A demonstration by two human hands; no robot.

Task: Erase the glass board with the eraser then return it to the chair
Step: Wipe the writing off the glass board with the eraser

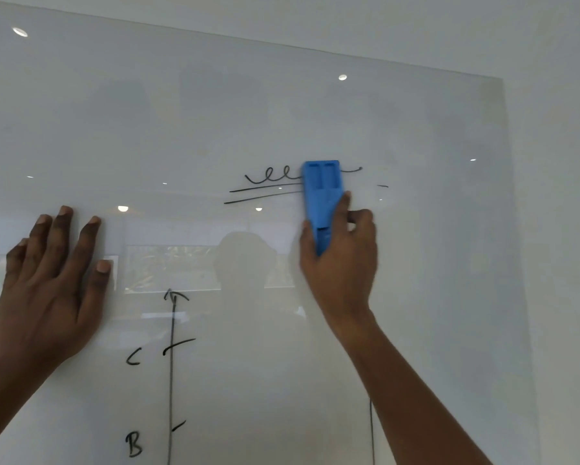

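A glass board [215, 129] fills the view, mounted on a white wall. My right hand [340, 260] grips a blue eraser [322, 193] and presses it flat on the glass, over the right end of a looped scribble with two underlines [265, 186]. Small ink remnants [382, 186] sit just right of the eraser. My left hand [50, 280] lies flat on the board at the left, fingers spread, holding nothing. Below the hands a vertical arrow axis [172, 364] carries tick marks and the letters C [133, 358] and B [134, 444]. The chair is out of sight.
The board's right edge [513, 229] meets bare white wall. A thin vertical black line [372, 431] shows at the bottom, beside my right forearm. The glass reflects ceiling lights, windows and a person's silhouette.
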